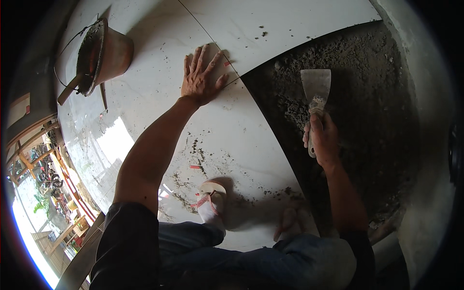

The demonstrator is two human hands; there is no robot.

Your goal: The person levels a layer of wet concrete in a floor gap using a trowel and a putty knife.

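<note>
My left hand [200, 79] presses flat on a glossy white floor tile [241, 125], fingers spread, close to a tile joint and a small red tile spacer [227, 63]. In my right hand [323, 137] is a putty knife [316, 87], its wide metal blade pointing away from me and its handle crusted with dried mortar. The knife is above a bed of dark, crumbly mortar [367, 121] beside the tile edge. Whether the blade touches the mortar, I cannot tell.
A mortar-smeared bucket [113, 53] lies tilted at the far left, with a wooden handle [70, 89] sticking out. Crumbs and another red spacer [195, 167] are scattered near my sandalled foot [212, 203]. A grey wall [427, 96] bounds the right side.
</note>
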